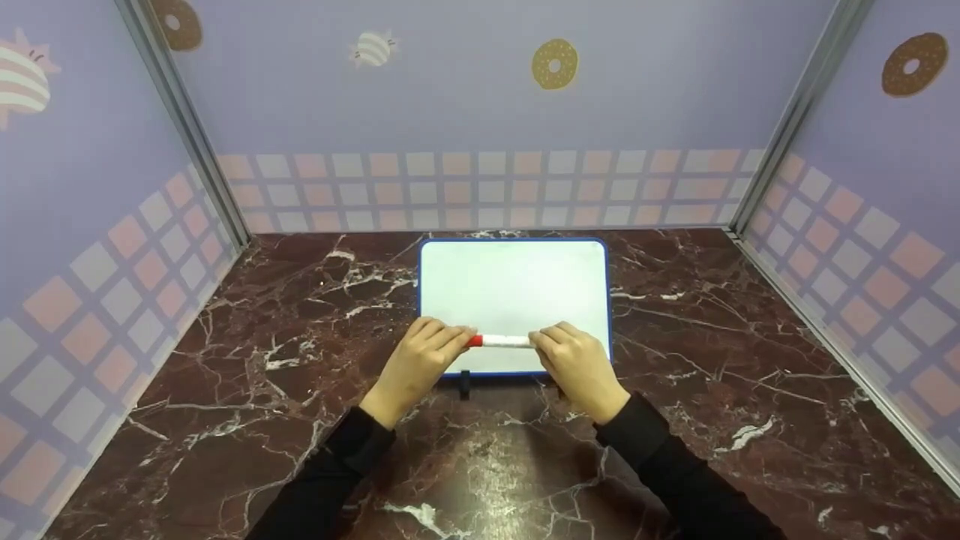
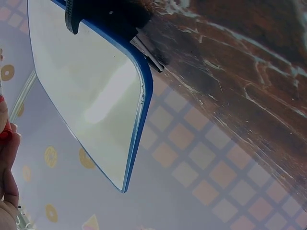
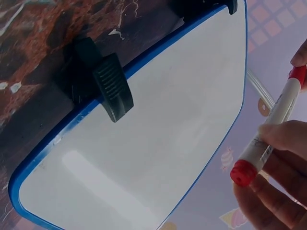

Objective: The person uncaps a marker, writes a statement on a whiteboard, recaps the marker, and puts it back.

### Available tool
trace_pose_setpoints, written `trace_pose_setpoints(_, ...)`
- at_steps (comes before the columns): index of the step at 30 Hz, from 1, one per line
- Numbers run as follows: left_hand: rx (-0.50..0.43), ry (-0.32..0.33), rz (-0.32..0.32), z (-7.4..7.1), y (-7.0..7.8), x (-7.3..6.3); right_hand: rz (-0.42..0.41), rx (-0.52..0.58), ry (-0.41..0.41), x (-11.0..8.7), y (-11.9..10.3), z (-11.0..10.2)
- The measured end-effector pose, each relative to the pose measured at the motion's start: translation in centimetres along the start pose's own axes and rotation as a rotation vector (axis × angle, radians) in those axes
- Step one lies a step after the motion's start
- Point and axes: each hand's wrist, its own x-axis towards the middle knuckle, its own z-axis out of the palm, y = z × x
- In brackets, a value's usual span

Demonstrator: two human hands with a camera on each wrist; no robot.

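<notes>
A white marker with red ends (image 1: 506,341) is held level between both hands, in front of a blue-framed whiteboard (image 1: 514,289). My left hand (image 1: 420,360) pinches its red cap at the left end. Thumb and fingers of my right hand (image 1: 576,364) grip the white barrel; in the right wrist view the marker's red end plug (image 3: 243,173) sticks out past them. The board leans upright on a stand, its lower edge caught by black clips (image 3: 114,86). At the left edge of the left wrist view, the left fingers (image 2: 7,158) show beside the red cap.
The board's stand rests on a dark red marbled table (image 1: 315,390). Purple panels with pink and white checks (image 1: 480,187) enclose the back and both sides, joined by metal corner posts (image 1: 187,120). A stand leg (image 2: 148,51) shows behind the board.
</notes>
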Motion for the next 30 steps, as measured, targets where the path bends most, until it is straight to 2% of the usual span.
trace_pose_setpoints(9, 0.000, 0.013, -0.034, -0.3, -0.6, 0.1, 0.030, 0.005, 0.006, 0.1, 0.8, -0.3)
trace_pose_setpoints(19, 0.029, -0.015, -0.101, -1.2, -2.4, 0.0, 0.106, 0.008, -0.011, 0.1, 2.3, -0.7)
trace_pose_setpoints(23, 0.026, -0.015, -0.187, -1.8, -3.4, -0.1, 0.121, 0.002, 0.000, 0.2, 2.7, -0.8)
trace_pose_setpoints(30, 0.019, -0.004, -0.387, -3.0, -5.4, -0.5, 0.134, 0.001, 0.015, 0.1, 3.0, -0.8)
